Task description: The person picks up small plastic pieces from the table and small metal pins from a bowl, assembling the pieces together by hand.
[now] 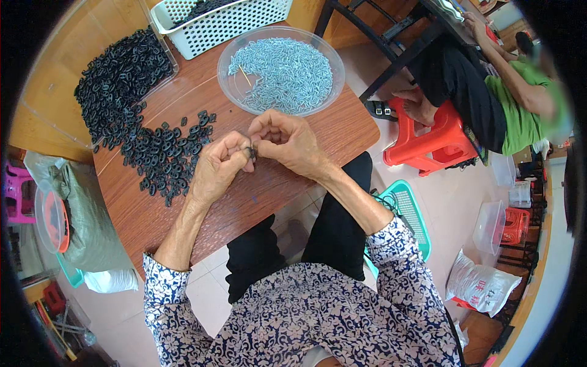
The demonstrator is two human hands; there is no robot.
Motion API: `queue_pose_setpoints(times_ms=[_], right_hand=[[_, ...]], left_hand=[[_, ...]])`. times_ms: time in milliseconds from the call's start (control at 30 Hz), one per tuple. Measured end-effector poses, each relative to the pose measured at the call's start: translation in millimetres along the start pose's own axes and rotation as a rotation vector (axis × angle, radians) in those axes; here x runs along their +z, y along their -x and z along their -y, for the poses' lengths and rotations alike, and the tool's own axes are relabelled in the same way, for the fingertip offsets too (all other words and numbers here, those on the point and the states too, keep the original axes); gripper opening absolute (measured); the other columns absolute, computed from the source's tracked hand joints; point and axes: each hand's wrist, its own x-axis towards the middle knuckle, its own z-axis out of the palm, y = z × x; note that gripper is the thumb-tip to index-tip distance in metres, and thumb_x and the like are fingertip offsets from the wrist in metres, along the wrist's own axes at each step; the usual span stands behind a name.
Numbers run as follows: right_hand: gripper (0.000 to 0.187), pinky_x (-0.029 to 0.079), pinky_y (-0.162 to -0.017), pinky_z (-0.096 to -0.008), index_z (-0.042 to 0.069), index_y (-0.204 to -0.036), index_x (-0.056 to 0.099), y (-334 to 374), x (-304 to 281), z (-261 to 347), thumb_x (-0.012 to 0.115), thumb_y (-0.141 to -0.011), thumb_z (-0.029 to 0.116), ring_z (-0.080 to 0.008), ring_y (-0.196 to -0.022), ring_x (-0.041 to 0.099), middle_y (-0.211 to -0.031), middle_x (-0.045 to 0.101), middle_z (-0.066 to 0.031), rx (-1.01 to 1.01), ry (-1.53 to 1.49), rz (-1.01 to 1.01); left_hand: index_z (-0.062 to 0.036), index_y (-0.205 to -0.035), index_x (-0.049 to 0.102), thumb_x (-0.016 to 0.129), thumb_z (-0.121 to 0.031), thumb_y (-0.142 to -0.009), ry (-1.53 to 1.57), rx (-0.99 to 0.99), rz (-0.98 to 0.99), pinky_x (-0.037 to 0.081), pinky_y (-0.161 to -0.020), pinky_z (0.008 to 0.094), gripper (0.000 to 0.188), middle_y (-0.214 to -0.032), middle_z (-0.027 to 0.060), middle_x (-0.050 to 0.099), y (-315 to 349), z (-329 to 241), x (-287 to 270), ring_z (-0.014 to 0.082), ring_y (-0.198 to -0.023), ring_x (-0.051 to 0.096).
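Over the front part of the wooden table my two hands meet, fingertips pinched together. My left hand (225, 160) is closed on a small black plastic piece (251, 153), most of it covered by the fingers. My right hand (287, 142) pinches at the same spot from the other side; whether a tiny part sits between its fingertips is hidden. Left of my left hand lie many loose black oval pieces (160, 153), trailing from a larger heap (122, 76). Beyond my right hand stands a round clear tub (338, 70) of small silvery-blue metal pins (290, 70), with a thin yellowish stick (244, 76) in it.
A white perforated basket (229, 29) holding black pieces stands at the table's back edge. At right, a person in green (520, 101) sits on a red stool (431, 137). A turquoise basket (406, 214) lies on the floor by my right forearm. Sacks (92, 208) stand at left.
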Motion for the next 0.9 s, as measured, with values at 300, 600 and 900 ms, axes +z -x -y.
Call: queue_pose_setpoints(times_ms=[300,600,900], right_hand=[[0.011,0.049,-0.063,-0.0216,0.001,-0.097,0.063,3.6,0.5,-5.0,0.066,-0.086,0.004,-0.0045,-0.07,0.06,-0.08,0.067,-0.001,-0.007,0.101,-0.013],[0.01,0.047,-0.057,-0.0214,-0.001,-0.091,0.071,2.4,-7.3,7.0,0.066,-0.09,0.007,-0.0049,-0.064,0.059,-0.072,0.067,-0.0011,0.065,0.182,0.026],[0.012,0.047,-0.054,-0.0235,-0.002,-0.088,0.071,-1.3,-5.9,4.8,0.066,-0.09,0.008,-0.0066,-0.061,0.059,-0.069,0.067,-0.0033,0.041,0.234,0.031]], left_hand=[[-0.0033,-0.09,0.059,0.054,-0.003,-0.091,-0.091,-0.027,-0.064,0.049,-0.068,0.0223,0.006,-0.077,0.0012,0.064,3.1,-1.9,8.0,0.007,-0.072,0.06],[-0.0036,-0.095,0.059,0.055,-0.006,-0.096,0.102,-0.002,-0.064,0.05,-0.07,0.0217,0.005,-0.078,0.0024,0.068,0.8,8.5,5.9,0.0071,-0.074,0.064],[-0.0039,-0.094,0.059,0.055,-0.006,-0.094,-0.003,-0.038,-0.074,0.049,-0.067,0.0211,0.004,-0.077,0.0022,0.068,3.0,6.8,6.1,0.0052,-0.071,0.062]])
